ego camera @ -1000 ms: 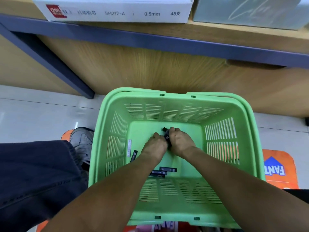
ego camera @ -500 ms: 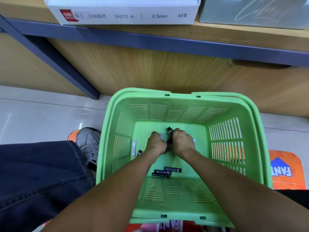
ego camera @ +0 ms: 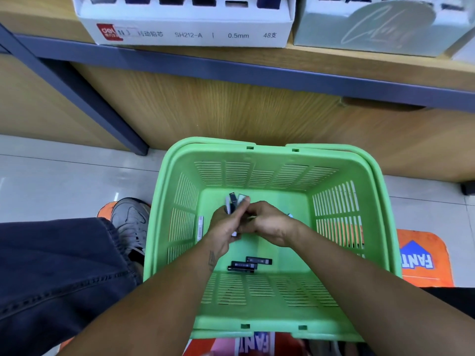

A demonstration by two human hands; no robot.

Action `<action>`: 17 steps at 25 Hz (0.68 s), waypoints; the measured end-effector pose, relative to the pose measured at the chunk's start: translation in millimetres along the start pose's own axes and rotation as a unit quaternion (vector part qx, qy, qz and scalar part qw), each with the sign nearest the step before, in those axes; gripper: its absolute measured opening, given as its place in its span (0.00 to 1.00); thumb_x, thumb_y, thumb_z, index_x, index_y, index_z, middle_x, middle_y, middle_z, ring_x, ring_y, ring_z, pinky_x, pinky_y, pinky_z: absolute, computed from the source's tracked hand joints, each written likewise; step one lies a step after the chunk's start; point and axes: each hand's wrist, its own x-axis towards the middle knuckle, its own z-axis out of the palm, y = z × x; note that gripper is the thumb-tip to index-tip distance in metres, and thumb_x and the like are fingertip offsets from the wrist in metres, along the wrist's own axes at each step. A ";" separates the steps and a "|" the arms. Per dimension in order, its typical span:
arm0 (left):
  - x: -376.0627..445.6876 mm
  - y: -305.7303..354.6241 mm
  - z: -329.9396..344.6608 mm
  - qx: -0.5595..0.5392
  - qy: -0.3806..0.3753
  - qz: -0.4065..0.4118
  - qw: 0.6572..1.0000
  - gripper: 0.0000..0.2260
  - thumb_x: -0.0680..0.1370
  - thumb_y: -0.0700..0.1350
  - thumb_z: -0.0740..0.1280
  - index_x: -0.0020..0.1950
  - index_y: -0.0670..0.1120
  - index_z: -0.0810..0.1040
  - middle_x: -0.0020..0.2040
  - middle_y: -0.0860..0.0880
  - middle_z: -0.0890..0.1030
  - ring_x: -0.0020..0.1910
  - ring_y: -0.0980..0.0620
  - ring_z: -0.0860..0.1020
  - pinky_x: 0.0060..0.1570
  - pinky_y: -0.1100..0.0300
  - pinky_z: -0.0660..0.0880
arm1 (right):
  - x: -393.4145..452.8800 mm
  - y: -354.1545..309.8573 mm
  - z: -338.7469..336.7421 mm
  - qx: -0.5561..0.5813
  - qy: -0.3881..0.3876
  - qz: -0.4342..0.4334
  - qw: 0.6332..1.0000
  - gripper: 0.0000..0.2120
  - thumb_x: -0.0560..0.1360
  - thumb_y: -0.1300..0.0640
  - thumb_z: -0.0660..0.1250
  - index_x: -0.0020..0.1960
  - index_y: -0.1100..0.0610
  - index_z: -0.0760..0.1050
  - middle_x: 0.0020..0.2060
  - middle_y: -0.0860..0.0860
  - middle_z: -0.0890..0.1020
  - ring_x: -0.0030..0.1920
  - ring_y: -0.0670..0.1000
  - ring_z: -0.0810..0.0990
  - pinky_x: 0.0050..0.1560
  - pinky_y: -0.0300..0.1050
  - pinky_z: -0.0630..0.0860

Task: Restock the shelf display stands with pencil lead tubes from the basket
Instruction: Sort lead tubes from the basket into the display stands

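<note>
Inside the green basket, the left hand gripped a fanned bunch of pencil lead tubes while the right hand curled against them, three loose tubes lying nearer; light, stiff, probably slippery, best pinched mid-length.

Open-topped basket, walled on four sides, under a wooden shelf edge

The green slatted plastic basket is reachable only from above; both forearms fill its middle, leaving bare floor at the right. Three black lead tubes lie near the front wall. The white cardboard display stand sits on the wooden shelf above.
</note>
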 end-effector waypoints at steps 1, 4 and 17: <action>1.6 0.9 -2.9 -0.010 0.025 -0.002 1.000 0.19 0.73 0.61 0.75 0.51 0.46 0.83 0.40 0.49 0.87 0.42 0.50 0.85 0.39 0.56 0.80 | -2.2 0.1 -0.2 0.056 -0.030 -0.001 0.998 0.15 0.74 0.78 0.65 0.59 0.71 0.78 0.50 0.62 0.82 0.54 0.56 0.82 0.64 0.51 0.78; 1.4 6.5 -5.5 -0.064 0.047 -0.026 0.996 0.14 0.74 0.48 0.76 0.52 0.40 0.81 0.39 0.45 0.86 0.31 0.50 0.84 0.32 0.57 0.80 | -6.0 -3.0 -4.2 0.085 -0.062 -0.009 0.994 0.15 0.75 0.77 0.63 0.60 0.72 0.79 0.53 0.65 0.84 0.54 0.57 0.84 0.62 0.46 0.79; -12.8 1.7 -28.0 0.695 0.162 0.169 0.680 0.13 0.86 0.46 0.56 0.63 0.39 0.71 0.58 0.39 0.77 0.49 0.44 0.82 0.44 0.53 0.79 | -7.2 31.5 -30.6 -0.506 0.250 0.069 0.823 0.18 0.78 0.69 0.58 0.68 0.63 0.62 0.55 0.61 0.78 0.52 0.62 0.81 0.46 0.52 0.76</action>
